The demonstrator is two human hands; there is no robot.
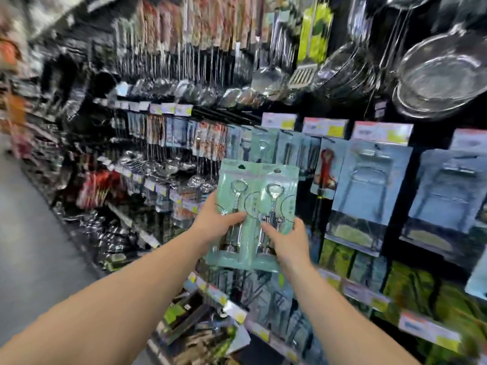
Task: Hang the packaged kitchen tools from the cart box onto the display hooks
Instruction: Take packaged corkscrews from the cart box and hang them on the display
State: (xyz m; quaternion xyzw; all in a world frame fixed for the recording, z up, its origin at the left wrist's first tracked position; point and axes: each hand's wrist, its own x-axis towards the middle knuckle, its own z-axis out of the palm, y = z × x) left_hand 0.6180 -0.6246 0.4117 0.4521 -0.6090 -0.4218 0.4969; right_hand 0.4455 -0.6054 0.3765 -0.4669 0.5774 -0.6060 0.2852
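Note:
I hold two mint-green carded corkscrew packages side by side in front of the display wall. My left hand (216, 222) grips the left package (232, 180) at its middle, thumb across the front. My right hand (286, 241) grips the right package (283, 177) from its lower right. Each card has a hang hole at the top and a metal corkscrew under clear plastic. The packages are upright, just below a row of hooks (263, 143) that carry similar blue-green carded tools. The picture is blurred by motion.
The black display wall holds rows of hanging ladles, spatulas and carded tools, with strainers (442, 72) at the upper right. Large blue carded packs (369, 185) hang to the right. A box of packaged goods (195, 327) sits below my arms. Grey aisle floor (29, 233) lies to the left.

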